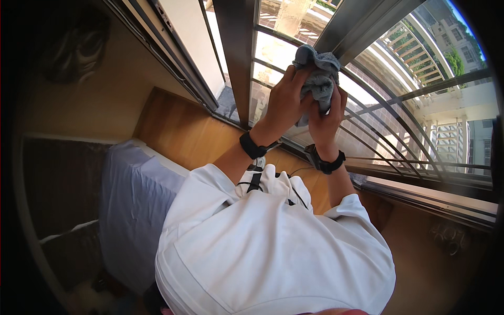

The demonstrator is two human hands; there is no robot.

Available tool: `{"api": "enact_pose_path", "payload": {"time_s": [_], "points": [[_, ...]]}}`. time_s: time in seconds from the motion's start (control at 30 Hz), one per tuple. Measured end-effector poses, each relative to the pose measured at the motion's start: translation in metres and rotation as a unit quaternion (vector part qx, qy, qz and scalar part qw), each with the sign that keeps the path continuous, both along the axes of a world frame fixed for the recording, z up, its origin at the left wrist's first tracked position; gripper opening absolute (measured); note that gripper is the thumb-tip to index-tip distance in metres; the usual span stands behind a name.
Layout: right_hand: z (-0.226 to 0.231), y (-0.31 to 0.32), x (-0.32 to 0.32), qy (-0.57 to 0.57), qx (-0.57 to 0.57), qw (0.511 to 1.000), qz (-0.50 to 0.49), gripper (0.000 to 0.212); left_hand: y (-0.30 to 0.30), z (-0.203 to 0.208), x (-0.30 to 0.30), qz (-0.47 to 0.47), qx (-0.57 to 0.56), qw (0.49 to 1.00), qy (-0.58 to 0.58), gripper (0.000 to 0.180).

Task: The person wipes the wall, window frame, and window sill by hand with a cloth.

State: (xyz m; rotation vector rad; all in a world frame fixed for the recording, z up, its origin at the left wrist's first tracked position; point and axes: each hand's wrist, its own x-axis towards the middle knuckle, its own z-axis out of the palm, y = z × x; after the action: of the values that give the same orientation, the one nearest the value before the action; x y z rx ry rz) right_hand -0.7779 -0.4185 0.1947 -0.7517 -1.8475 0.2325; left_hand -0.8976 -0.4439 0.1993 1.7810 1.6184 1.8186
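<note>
A crumpled blue-grey cloth (318,86) is bunched between my two hands, in front of the dark-framed glass door. My left hand (286,102) grips it from the left, fingers curled into the folds. From the right, my right hand (326,118) holds the lower part, with its fingers wrapped round the side. Part of the cloth sticks up above my fingers, close to the dark upright frame (353,30). Whether it touches the frame or the glass, I cannot tell. Each wrist wears a black band.
Dark metal bars cross the glass pane (378,113) on the right. At the left, the door gap stands beside a dark post (233,58). A pale lavender cloth cover (134,199) drapes over something at my left. Below lies the wooden floor (173,123).
</note>
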Motion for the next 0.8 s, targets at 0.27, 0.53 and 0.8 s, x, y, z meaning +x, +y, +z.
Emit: {"api": "enact_pose_path", "payload": {"time_s": [0.27, 0.53, 0.8], "points": [[-0.084, -0.006, 0.005, 0.020, -0.130, 0.991, 0.014, 0.040, -0.015, -0.063, -0.003, 0.009, -0.124, 0.992, 0.030, 0.046], [-0.126, -0.011, -0.031, -0.023, -0.260, 0.965, -0.016, 0.037, -0.019, -0.119, -0.053, -0.052, -0.263, 0.960, 0.087, 0.037], [-0.064, -0.036, -0.144, -0.046, -0.150, 0.986, 0.052, 0.041, -0.042, -0.053, -0.170, 0.004, -0.091, 0.996, 0.013, 0.057]]}}
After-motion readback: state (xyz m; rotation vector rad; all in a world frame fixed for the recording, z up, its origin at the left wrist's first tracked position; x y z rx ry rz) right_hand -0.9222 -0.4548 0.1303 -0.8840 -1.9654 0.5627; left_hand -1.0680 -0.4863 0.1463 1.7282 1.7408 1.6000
